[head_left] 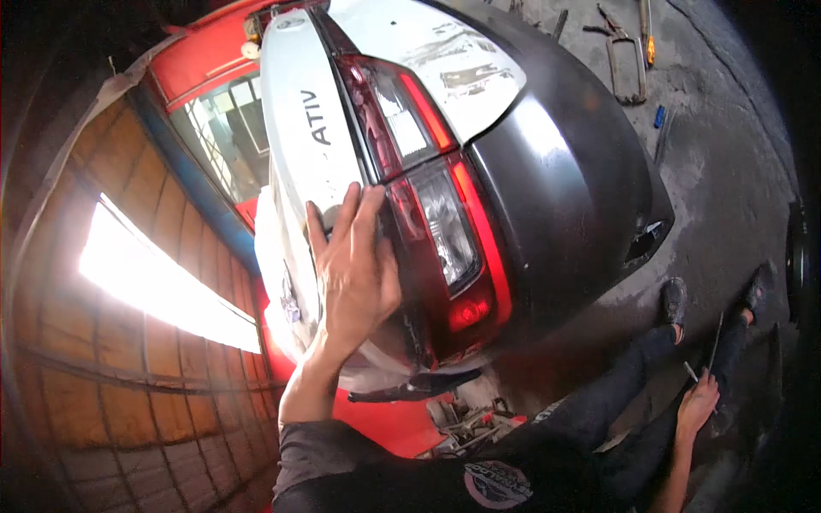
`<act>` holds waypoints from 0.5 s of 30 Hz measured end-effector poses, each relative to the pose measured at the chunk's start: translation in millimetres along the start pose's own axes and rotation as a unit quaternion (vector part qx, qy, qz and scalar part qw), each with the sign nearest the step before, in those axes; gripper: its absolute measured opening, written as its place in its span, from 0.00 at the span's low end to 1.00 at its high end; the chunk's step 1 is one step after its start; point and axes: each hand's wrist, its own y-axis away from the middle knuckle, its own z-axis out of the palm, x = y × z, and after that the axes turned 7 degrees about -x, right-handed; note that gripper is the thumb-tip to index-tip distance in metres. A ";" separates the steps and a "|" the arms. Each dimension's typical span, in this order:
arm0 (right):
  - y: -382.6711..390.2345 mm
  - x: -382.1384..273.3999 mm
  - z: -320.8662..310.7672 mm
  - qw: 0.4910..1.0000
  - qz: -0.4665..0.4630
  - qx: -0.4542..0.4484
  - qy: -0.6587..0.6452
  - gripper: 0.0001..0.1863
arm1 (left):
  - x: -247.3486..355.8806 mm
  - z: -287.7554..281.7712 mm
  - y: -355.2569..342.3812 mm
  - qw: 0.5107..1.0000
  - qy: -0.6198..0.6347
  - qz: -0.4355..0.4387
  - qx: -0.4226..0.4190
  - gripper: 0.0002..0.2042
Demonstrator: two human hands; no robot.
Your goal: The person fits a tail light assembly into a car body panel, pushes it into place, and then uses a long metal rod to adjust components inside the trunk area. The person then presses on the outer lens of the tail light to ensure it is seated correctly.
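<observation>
My left hand [355,269] lies on the rear of a car, its fingers spread over the edge between the white trunk lid [295,94] and the tail light [445,222]. It holds nothing. The tail light is red and clear, in two sections, beside an unpainted-looking dark body panel [556,188]. Low at the right, my right hand [699,402] is closed around a thin dark rod [716,346] that sticks up past the fingers. A short pale stick [690,371] also shows at that hand; whether the two are one tool I cannot tell.
Pliers [609,24], a rectangular metal frame [629,73], an orange-handled tool [651,50] and a small blue object [659,117] lie on the grey floor [710,162]. Assorted parts [479,423] sit below the car's rear. A brown panelled surface [128,342] with a bright opening fills the left.
</observation>
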 end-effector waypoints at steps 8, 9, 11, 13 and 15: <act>-1.0 -4.0 -4.2 0.999 0.036 -0.029 -0.012 0.26 | 4.0 -3.9 -4.5 1.000 0.000 0.004 0.004 0.30; -1.1 -3.1 -2.3 0.999 0.035 -0.029 -0.012 0.26 | 3.7 -4.5 -4.1 1.000 -0.004 0.002 0.002 0.30; -2.0 -1.1 -0.6 0.999 0.033 -0.014 -0.017 0.26 | 3.6 -4.9 -4.4 1.000 -0.004 0.002 0.000 0.30; -4.3 -1.3 -6.6 0.999 0.039 -0.034 -0.016 0.27 | 2.2 -4.9 -3.8 1.000 -0.005 0.001 -0.001 0.31; -5.9 -4.7 -18.2 0.997 0.043 -0.057 -0.014 0.27 | 2.3 -2.6 -1.5 1.000 0.012 -0.004 0.010 0.29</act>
